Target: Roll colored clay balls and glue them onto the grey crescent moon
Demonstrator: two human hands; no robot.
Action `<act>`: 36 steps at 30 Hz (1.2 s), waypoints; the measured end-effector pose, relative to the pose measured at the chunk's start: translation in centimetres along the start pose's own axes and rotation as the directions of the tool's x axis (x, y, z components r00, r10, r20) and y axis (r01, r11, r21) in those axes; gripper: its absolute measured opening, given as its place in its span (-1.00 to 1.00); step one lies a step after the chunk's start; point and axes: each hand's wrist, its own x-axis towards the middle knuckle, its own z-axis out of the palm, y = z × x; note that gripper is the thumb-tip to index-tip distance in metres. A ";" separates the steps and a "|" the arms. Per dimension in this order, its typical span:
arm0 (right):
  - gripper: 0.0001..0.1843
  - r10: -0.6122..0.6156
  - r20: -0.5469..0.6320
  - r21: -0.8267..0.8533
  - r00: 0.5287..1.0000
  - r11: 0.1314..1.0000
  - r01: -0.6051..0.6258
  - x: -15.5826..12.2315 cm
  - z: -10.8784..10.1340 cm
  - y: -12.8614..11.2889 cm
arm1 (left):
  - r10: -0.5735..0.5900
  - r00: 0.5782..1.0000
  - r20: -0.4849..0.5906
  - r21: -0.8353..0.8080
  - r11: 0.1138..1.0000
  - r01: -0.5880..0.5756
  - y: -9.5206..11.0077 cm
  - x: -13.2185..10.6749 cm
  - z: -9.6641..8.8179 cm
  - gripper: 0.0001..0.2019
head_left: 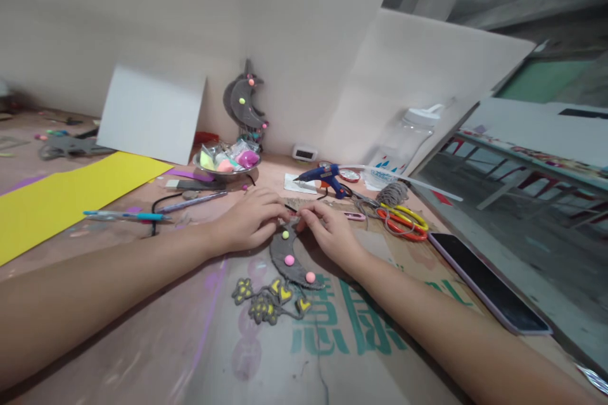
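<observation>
A grey crescent-moon craft piece (287,260) with small coloured pompoms lies on a sheet of cardboard (351,335), with grey-and-yellow flowers and hearts (270,302) hanging at its lower end. My left hand (249,221) rests curled on the moon's upper tip from the left. From the right, my right hand (330,231) meets it there, fingertips pinched at the same tip. What the fingers pinch is too small to make out.
A blue glue gun (325,177), orange and yellow scissors (403,220), a twine ball (393,192) and a phone (489,288) lie to the right. A bowl of pompoms (227,161), a finished moon (244,101), pens (126,215) and yellow paper (61,199) sit left and behind.
</observation>
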 end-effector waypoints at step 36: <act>-0.83 -0.089 -0.061 -0.115 0.994 0.990 0.081 0.2 0.2 0.3 | 0.043 0.999 -0.023 0.117 0.992 -0.040 0.3 -0.3 0.0 -0.71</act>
